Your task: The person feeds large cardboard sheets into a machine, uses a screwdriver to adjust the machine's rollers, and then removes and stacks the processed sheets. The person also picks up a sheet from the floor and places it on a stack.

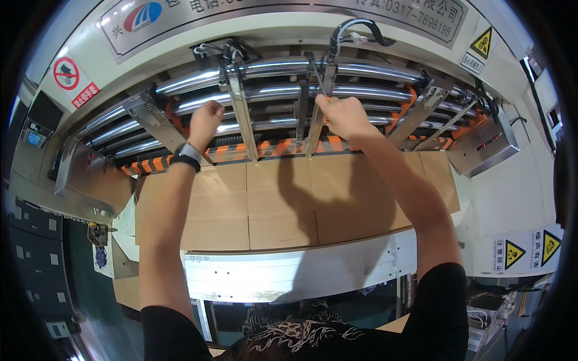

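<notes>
My right hand is closed at a slanted metal bracket right of the machine's middle. A thin metal rod rises from its fingertips and a bit of orange shows beneath them; the kind of tool cannot be made out. My left hand, a dark watch band on its wrist, is curled closed in front of the shiny rollers, left of another upright bracket. Its palm side is hidden. Below both hands lies a creased brown cardboard sheet, its far edge under the striped orange-and-black bar.
Wider metal arms flank the rollers at left and right. Cables loop above the right bracket. A metal box stands at the right end. A white metal ledge runs along the cardboard's near edge. Dark cabinets stand at far left.
</notes>
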A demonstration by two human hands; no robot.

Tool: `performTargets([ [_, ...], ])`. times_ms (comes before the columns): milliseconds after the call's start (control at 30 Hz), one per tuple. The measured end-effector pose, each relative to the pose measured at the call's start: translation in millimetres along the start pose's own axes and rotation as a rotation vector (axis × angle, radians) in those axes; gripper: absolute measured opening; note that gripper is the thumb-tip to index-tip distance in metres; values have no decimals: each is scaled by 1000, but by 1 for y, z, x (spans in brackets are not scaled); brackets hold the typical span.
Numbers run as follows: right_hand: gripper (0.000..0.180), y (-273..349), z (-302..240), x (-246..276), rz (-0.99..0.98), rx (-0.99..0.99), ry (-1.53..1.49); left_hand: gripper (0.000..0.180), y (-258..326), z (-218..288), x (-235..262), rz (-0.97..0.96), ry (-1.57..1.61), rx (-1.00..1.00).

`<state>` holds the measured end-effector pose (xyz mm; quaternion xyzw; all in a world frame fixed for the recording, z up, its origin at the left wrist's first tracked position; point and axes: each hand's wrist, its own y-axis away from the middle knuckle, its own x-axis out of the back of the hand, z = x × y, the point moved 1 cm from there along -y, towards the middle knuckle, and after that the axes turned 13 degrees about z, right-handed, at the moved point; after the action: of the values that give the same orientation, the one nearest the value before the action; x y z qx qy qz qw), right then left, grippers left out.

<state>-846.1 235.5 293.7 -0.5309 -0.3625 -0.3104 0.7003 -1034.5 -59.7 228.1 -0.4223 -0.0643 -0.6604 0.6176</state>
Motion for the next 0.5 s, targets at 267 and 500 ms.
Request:
performTargets([
  [267, 30, -15, -19, -10, -88, -111, 122, 82, -88, -6, 20, 112, -530, -711],
  [500, 28, -4, -30, 0, -94, -35, 295, 83, -106, -25, -15, 170, -568, -799],
])
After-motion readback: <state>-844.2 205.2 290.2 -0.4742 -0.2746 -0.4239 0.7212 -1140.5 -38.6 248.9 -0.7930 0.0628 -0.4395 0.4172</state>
